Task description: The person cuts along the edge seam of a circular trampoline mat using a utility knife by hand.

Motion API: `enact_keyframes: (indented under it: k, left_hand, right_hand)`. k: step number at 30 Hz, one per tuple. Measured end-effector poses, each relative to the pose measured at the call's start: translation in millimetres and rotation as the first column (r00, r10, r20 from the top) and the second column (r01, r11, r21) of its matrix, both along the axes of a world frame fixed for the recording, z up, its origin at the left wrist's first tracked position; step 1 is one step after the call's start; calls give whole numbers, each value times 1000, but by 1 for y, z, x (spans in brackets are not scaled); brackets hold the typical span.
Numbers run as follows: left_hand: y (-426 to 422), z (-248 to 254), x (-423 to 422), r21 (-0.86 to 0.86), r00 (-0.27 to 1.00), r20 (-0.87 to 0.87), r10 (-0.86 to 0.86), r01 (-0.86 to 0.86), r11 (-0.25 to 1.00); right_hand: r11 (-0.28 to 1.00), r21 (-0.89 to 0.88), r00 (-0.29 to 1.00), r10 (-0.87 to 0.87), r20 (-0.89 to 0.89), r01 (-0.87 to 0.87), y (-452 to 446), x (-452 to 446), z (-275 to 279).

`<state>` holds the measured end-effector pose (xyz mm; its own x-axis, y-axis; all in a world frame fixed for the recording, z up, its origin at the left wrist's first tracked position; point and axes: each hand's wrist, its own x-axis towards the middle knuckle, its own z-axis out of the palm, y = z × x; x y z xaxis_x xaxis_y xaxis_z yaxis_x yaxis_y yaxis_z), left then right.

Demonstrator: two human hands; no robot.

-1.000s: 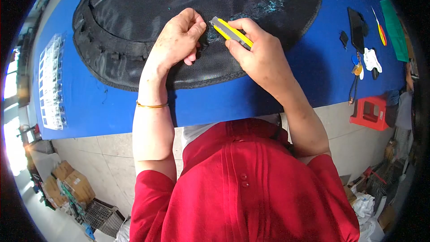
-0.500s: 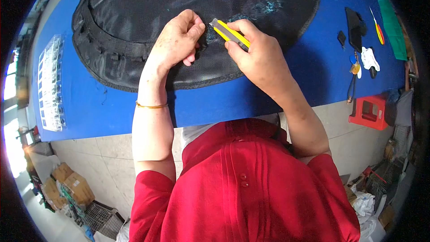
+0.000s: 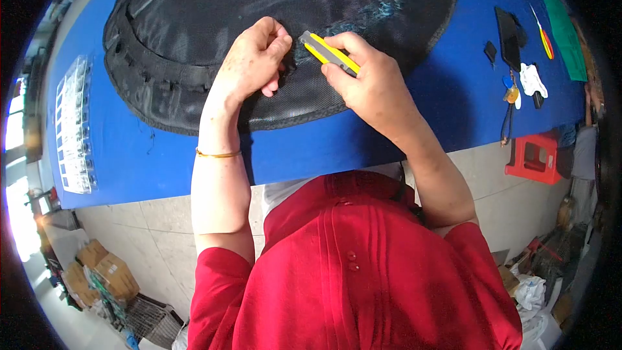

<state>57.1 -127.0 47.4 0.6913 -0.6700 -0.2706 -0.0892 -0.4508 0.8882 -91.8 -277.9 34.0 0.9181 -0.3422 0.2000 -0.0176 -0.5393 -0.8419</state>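
Observation:
A large rounded piece of black mesh fabric [image 3: 285, 104] lies on the blue table, with a black strap [image 3: 172, 71] curving along its left part. Light-blue threads [image 3: 382, 8] show in a band across its right side. My right hand [image 3: 372, 78] grips a yellow and grey utility knife [image 3: 329, 53], its tip pointing up and left. Beside that tip, my left hand [image 3: 253, 58] is closed in a pinch over the fabric. Whatever lies between its thumb and forefinger is too small to make out.
The blue table [image 3: 304, 155] holds a clear plastic tray [image 3: 74, 123] at left. At right lie a black phone [image 3: 508, 37], keys [image 3: 512, 94], a red-yellow pointed tool [image 3: 545, 42] and green cloth [image 3: 564, 35]. A red stool [image 3: 534, 159] and cardboard boxes [image 3: 113, 272] stand on the floor.
The knife tip has shifted slightly left and down, nearer the left fingertips. My left hand keeps its pinch almost in place. The whole view has tilted a little.

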Motion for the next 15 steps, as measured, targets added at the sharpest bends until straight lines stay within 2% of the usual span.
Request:
enact_keyframes:
  k: [15]
  left_hand:
    - [0,1,0,17,1000,1,-3,3,1000]
  right_hand:
    - [1000,-7,1000,-7,-7,7,5,-4,-1]
